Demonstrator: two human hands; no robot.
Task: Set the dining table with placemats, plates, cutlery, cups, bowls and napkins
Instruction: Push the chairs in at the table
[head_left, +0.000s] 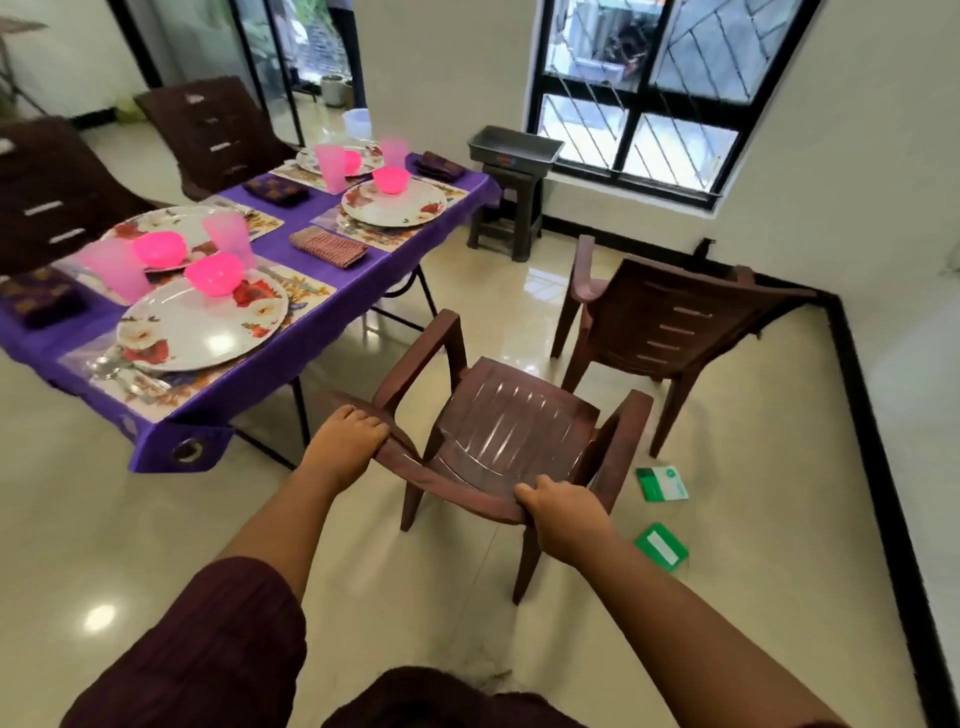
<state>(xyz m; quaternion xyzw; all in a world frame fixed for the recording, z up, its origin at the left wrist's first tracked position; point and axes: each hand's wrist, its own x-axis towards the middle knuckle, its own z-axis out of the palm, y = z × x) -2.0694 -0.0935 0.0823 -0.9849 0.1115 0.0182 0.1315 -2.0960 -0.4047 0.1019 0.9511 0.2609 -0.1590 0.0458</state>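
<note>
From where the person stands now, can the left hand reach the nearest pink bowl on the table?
Probably not without stepping closer. The left hand grips the chair back, and the pink bowl sits well beyond it on the nearest plate. Nothing blocks the way.

**Plastic, cloth and polished tile**

The chair (514, 431) you grip is brown moulded plastic, its ribbed seat smooth with a dull sheen. Your floor (753, 519) is pale polished tile, glossy enough to mirror the window light. The tablecloth (270, 374) looks like smooth purple sheeting with a metal eyelet at its corner. Your plates (202, 325) are glossy with a printed flower pattern; the bowls (214, 274) are shiny pink plastic, the cups (228, 240) frosted, translucent pink plastic. The striped napkin (328, 248) is woven cloth, matt and coarse. The tray (514, 145) by the window looks like dull grey metal.
</note>
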